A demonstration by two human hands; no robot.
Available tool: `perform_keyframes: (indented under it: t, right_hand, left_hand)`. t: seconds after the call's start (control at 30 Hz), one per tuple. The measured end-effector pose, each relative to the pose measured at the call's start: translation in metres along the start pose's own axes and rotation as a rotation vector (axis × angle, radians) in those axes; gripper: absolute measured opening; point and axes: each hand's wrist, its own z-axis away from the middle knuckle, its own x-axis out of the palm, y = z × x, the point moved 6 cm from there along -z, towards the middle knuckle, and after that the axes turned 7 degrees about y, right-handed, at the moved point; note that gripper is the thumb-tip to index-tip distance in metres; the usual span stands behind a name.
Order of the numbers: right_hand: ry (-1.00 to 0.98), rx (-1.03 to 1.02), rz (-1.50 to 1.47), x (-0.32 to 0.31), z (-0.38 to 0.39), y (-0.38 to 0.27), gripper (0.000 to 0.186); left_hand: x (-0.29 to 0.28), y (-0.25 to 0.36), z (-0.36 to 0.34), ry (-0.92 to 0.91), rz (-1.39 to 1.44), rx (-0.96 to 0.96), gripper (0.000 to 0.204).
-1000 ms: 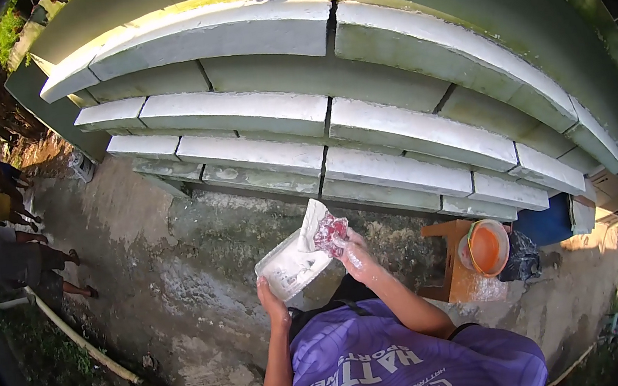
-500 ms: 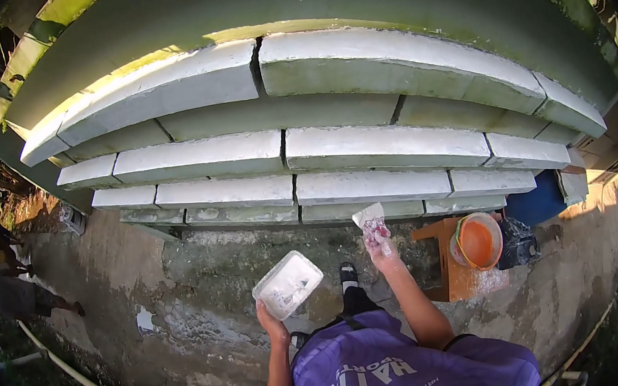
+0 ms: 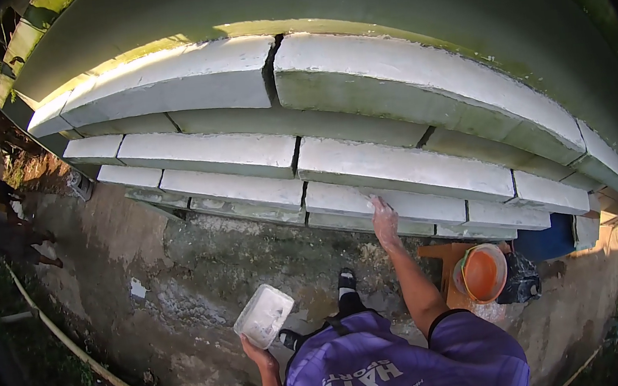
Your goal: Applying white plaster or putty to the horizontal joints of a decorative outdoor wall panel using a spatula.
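Observation:
My left hand (image 3: pixel 261 357) grips the lower edge of a white rectangular plastic tub (image 3: pixel 264 317), with white paste smeared inside it. My right hand (image 3: pixel 385 221), spotted with white, reaches to the lowest white-coated ledge (image 3: pixel 425 206) of the wall. Its fingers are closed at the ledge's top face. The flat, pale scraper in that hand is now almost lost against the white surface; only a small bit shows at the fingertips. Two more long ledges, a middle one (image 3: pixel 205 150) and an upper one (image 3: pixel 174 75), rise behind it, with white tops and dark vertical gaps.
An orange bucket (image 3: pixel 484 274) sits on an orange-brown stool (image 3: pixel 454 294) at my right. Beside it are a black plastic bag (image 3: pixel 521 279) and a blue object (image 3: pixel 547 238). Another person (image 3: pixel 16 234) is at far left. A pipe (image 3: pixel 75 349) runs along the stained concrete floor (image 3: pixel 150 272).
My right hand has moved forward with the scraper, onto the lowest ledge. The tub in my left hand is lower and further left. The whole view has tilted.

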Motion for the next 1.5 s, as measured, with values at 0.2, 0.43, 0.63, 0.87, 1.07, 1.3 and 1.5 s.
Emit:
perform_keyframes:
  t: [0.2,0.43,0.63,0.87,1.07,1.3,1.5]
  right_hand:
    - [-0.177,-0.136,0.215,0.023,-0.025,-0.009,0.030]
    - [-0.464,-0.096,0.493,0.037,-0.014,0.012,0.034]
    - [-0.471,-0.285,0.449,0.008,0.035,-0.030,0.049]
    - [-0.621,0.229,0.529,0.041,0.037,0.023,0.046]
    - [-0.273,-0.285,0.652,0.050,0.039,-0.072,0.045]
    - [-0.646,0.056,0.519,0.061,0.036,0.012,0.047]
    - [-0.303,-0.304,0.484,0.015,0.044,-0.031,0.051]
  left_hand:
    - [-0.010,-0.005,0.002,0.068,0.065,-0.038,0.055]
    - [-0.007,0.005,-0.011,0.035,-0.007,-0.009,0.056]
    - [-0.022,0.007,-0.019,0.046,0.015,0.008,0.056]
    - [-0.027,0.010,-0.021,-0.017,-0.069,0.011,0.060]
    - [-0.037,0.008,-0.019,0.021,-0.061,0.035,0.059]
    - [-0.025,0.003,-0.008,0.015,-0.042,0.015,0.061]
    - [-0.024,-0.008,-0.002,0.015,-0.042,-0.009,0.061]
